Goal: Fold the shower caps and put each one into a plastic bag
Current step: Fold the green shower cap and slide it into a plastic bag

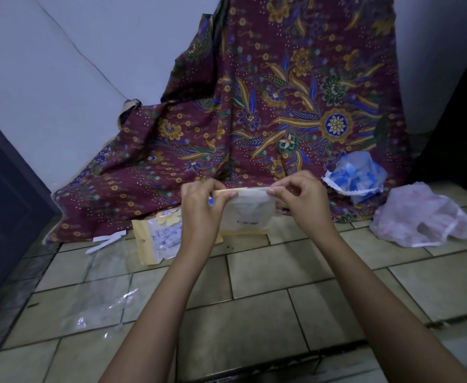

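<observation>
A small plastic bag (247, 214) with a yellowish top strip hangs above the tiled floor, a pale folded shower cap showing inside it. My left hand (200, 208) pinches the left end of its top edge. My right hand (300, 201) pinches the right end of the same edge. A blue shower cap (358, 176) with a white frilled rim lies on the patterned cloth at the right. A pinkish-white shower cap (423, 217) lies on the floor further right.
A yellow-edged pouch (157, 239) with several pale pieces sits on the floor below my left hand. Clear plastic wrapping (99, 305) and white paper strips (106, 241) lie at the left. Maroon batik cloth (268, 106) drapes behind. A dark door (2, 205) stands at the left.
</observation>
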`<state>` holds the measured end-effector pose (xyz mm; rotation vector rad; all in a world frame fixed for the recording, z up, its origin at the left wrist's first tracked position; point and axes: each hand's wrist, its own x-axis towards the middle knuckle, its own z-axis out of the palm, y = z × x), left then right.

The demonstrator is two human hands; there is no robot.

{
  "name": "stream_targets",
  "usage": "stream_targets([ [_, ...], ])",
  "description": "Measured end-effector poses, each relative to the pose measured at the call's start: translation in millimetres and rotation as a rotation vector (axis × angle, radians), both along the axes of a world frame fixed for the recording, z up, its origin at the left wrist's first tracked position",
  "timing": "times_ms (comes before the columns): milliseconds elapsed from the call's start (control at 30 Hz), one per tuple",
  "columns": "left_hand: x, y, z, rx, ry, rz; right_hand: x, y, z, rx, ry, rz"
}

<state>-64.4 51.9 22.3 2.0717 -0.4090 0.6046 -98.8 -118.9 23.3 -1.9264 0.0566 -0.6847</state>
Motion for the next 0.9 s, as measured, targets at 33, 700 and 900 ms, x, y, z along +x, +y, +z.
stream_targets([
  [33,0.7,0.3,4.4,-0.002,-0.006,0.002,0.6,-1.7,3.2,-0.01,0.007,-0.006],
  [700,10.8,-4.9,-30.5,-0.588,0.912,-0.539,10.5,4.7,-12.9,0.273,0.078,0.067],
  [900,13.5,-11.4,-41.9,-0.598,0.814,-0.453,7.7,9.3,-28.7,0.427,0.294,0.201],
])
